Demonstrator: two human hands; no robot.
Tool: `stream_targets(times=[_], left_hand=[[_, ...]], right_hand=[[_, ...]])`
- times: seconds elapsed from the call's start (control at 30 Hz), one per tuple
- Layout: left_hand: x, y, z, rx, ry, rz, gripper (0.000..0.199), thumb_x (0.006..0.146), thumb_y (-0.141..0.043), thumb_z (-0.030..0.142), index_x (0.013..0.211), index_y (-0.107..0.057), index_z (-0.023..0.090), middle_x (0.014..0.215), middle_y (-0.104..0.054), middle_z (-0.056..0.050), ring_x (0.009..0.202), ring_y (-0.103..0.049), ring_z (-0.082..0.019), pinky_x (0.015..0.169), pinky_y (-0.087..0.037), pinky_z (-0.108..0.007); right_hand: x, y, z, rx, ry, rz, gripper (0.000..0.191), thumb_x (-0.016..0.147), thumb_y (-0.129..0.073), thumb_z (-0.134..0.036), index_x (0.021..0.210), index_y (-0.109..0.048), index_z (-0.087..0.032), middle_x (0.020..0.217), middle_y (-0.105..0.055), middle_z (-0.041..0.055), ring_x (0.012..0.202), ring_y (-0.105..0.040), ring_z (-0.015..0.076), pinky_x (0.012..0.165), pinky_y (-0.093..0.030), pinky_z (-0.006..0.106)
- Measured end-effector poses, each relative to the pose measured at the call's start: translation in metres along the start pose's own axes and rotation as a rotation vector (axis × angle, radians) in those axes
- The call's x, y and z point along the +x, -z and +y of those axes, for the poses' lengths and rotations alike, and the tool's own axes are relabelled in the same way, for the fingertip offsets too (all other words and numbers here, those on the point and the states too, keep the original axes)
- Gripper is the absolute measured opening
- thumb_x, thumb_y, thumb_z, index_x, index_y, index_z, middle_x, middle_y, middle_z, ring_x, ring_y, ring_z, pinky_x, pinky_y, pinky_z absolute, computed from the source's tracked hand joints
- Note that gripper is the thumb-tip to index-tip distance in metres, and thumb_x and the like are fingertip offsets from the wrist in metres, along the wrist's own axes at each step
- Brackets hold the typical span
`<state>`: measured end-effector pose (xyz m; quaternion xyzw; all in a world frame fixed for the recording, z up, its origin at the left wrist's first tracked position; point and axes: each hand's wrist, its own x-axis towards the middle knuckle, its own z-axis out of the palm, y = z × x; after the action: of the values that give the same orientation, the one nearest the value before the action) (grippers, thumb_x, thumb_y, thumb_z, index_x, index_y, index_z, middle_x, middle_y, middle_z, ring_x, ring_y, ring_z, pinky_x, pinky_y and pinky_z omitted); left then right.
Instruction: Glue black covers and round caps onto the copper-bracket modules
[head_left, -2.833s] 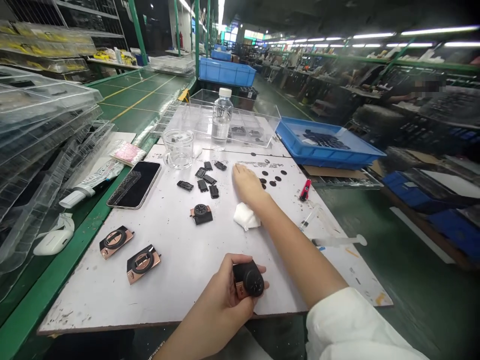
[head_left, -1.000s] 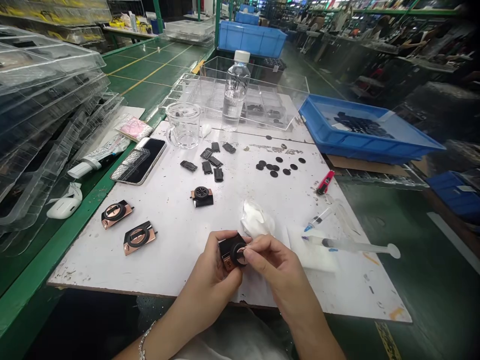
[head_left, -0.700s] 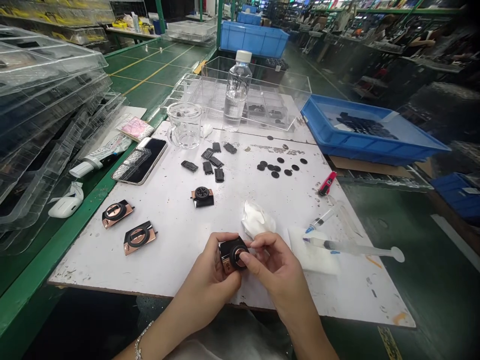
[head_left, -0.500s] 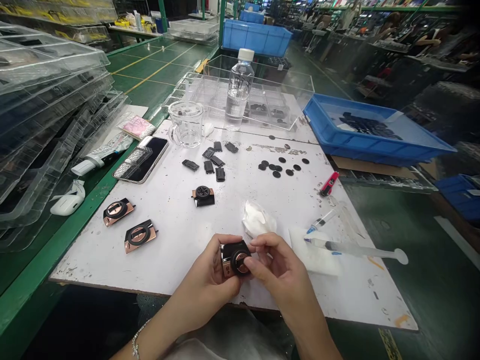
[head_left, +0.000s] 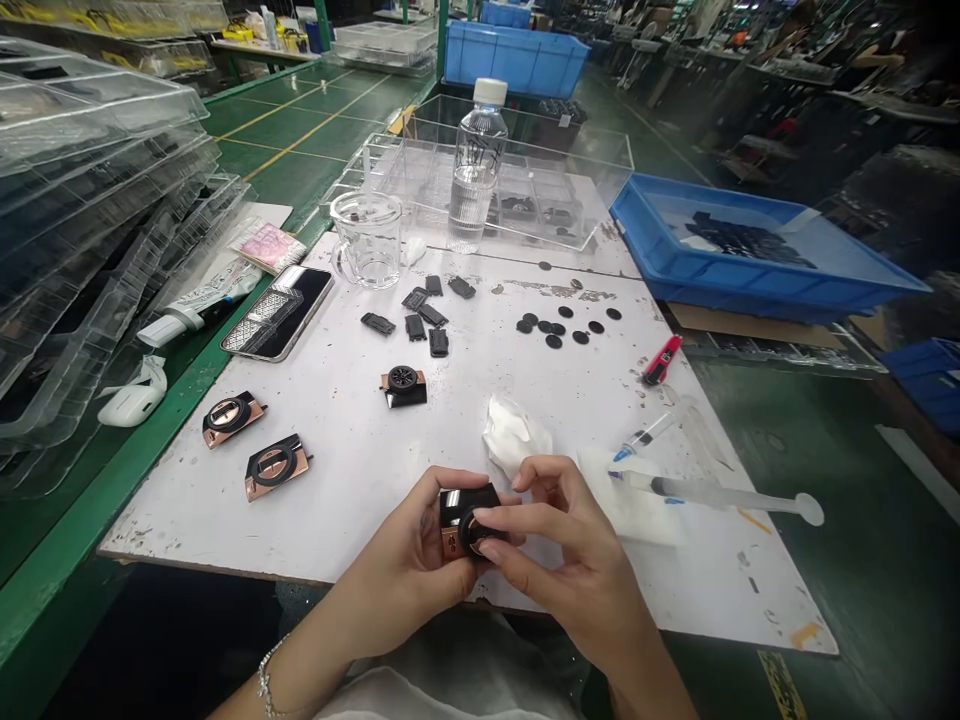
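A small black and copper part with a round knob (head_left: 454,507) is held over the table's front edge. My left hand (head_left: 409,550) wraps round it from the left, fingers behind and thumb in front. With thumb and index finger, my right hand (head_left: 559,540) pinches the round knob on its face, hiding part of it. Just behind the hands lies a crumpled white tissue (head_left: 514,432). Two similar black and copper parts (head_left: 231,417) lie to the left, and a third one with a spoked black disc (head_left: 403,386) sits near the middle.
Several black rectangular pieces (head_left: 415,326) and black discs (head_left: 553,341) are scattered farther back. Syringes (head_left: 720,497) and a red cutter (head_left: 661,360) lie right. A glass mug (head_left: 369,240), water bottle (head_left: 474,170), phone (head_left: 279,312) and blue tray (head_left: 757,290) stand or lie around.
My right index finger has come forward onto the round knob, where it now pinches with the thumb. The left hand keeps its hold. The view has shifted slightly.
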<state>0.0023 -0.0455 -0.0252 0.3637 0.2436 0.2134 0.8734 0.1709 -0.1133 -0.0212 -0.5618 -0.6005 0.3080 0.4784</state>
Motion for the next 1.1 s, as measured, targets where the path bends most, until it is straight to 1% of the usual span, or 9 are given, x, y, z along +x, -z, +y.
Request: stream_targets(times=[0.07, 0.13, 0.33, 0.43, 0.53, 0.7, 0.9, 1.0, 1.1], left_hand=[[0.0001, -0.0005, 0.0001, 0.006, -0.004, 0.013, 0.041, 0.085, -0.062, 0.004, 0.117, -0.051, 0.026, 0.101, -0.063, -0.002, 0.088, -0.064, -0.011, 0.068, -0.047, -0.018], [0.0003, -0.0006, 0.0002, 0.009, -0.003, 0.026, 0.040, 0.084, -0.062, 0.003, 0.116, -0.052, 0.026, 0.097, -0.062, -0.001, 0.084, -0.063, -0.010, 0.066, -0.047, -0.017], [0.0008, -0.0009, 0.0026, -0.015, 0.033, 0.006, 0.042, 0.083, -0.065, 0.007, 0.118, -0.050, 0.026, 0.099, -0.062, -0.002, 0.097, -0.066, -0.018, 0.086, -0.051, -0.032], [0.0004, -0.0019, 0.0040, -0.012, 0.051, -0.002, 0.042, 0.083, -0.065, 0.008, 0.118, -0.049, 0.026, 0.109, -0.063, -0.006, 0.107, -0.065, -0.024, 0.087, -0.052, -0.035], [0.0000, -0.0026, 0.0042, 0.007, 0.062, -0.004, 0.042, 0.084, -0.065, 0.008, 0.118, -0.048, 0.025, 0.115, -0.063, -0.008, 0.112, -0.064, -0.026, 0.084, -0.053, -0.033], [-0.0004, -0.0020, 0.0042, 0.019, 0.055, -0.024, 0.041, 0.085, -0.063, 0.007, 0.118, -0.047, 0.025, 0.115, -0.064, -0.009, 0.113, -0.063, -0.025, 0.084, -0.052, -0.031], [0.0003, -0.0022, 0.0038, 0.019, 0.051, -0.029, 0.041, 0.085, -0.062, 0.007, 0.119, -0.047, 0.026, 0.110, -0.064, -0.007, 0.112, -0.063, -0.024, 0.085, -0.053, -0.033], [0.0007, -0.0016, 0.0021, -0.010, 0.037, -0.022, 0.042, 0.084, -0.064, 0.008, 0.118, -0.049, 0.027, 0.103, -0.062, -0.003, 0.102, -0.066, -0.020, 0.087, -0.053, -0.035], [0.0004, -0.0003, 0.0008, -0.012, 0.031, -0.018, 0.043, 0.083, -0.065, 0.007, 0.118, -0.051, 0.027, 0.098, -0.060, -0.001, 0.092, -0.066, -0.015, 0.088, -0.052, -0.033]], right_hand=[[-0.0001, -0.0008, 0.0007, -0.036, 0.036, 0.037, 0.023, 0.088, -0.069, -0.021, 0.106, -0.071, -0.034, 0.108, -0.041, 0.0006, 0.097, -0.052, 0.0127, 0.088, -0.050, 0.024], [0.0001, -0.0003, 0.0008, -0.066, 0.045, 0.058, 0.022, 0.088, -0.070, -0.022, 0.106, -0.071, -0.034, 0.110, -0.042, 0.0006, 0.100, -0.051, 0.0136, 0.089, -0.048, 0.025], [-0.0014, 0.0052, 0.0026, 0.052, 0.038, 0.054, 0.027, 0.091, -0.066, -0.027, 0.117, -0.066, -0.035, 0.118, -0.045, 0.0014, 0.104, -0.049, 0.0160, 0.090, -0.046, 0.029], [-0.0035, 0.0060, 0.0023, 0.026, 0.035, 0.044, 0.028, 0.089, -0.068, -0.024, 0.115, -0.066, -0.036, 0.121, -0.044, 0.0010, 0.106, -0.048, 0.0166, 0.092, -0.045, 0.029], [-0.0042, 0.0040, 0.0010, -0.006, 0.023, 0.028, 0.025, 0.088, -0.069, -0.023, 0.109, -0.068, -0.034, 0.123, -0.043, 0.0007, 0.105, -0.049, 0.0167, 0.091, -0.046, 0.030], [-0.0023, 0.0014, 0.0010, -0.032, 0.023, 0.014, 0.022, 0.087, -0.069, -0.020, 0.104, -0.069, -0.034, 0.125, -0.044, -0.0002, 0.092, -0.051, 0.0138, 0.084, -0.049, 0.029], [-0.0030, 0.0038, 0.0025, 0.024, 0.016, 0.005, 0.022, 0.088, -0.068, -0.023, 0.107, -0.069, -0.035, 0.125, -0.044, 0.0012, 0.093, -0.049, 0.0163, 0.086, -0.047, 0.033], [-0.0041, 0.0048, 0.0039, 0.088, 0.033, 0.050, 0.026, 0.090, -0.065, -0.024, 0.113, -0.067, -0.035, 0.124, -0.043, 0.0022, 0.094, -0.047, 0.0174, 0.090, -0.044, 0.036], [-0.0052, 0.0051, 0.0049, 0.087, 0.042, 0.081, 0.029, 0.089, -0.063, -0.018, 0.112, -0.066, -0.035, 0.124, -0.043, 0.0018, 0.095, -0.046, 0.0174, 0.092, -0.040, 0.036]])
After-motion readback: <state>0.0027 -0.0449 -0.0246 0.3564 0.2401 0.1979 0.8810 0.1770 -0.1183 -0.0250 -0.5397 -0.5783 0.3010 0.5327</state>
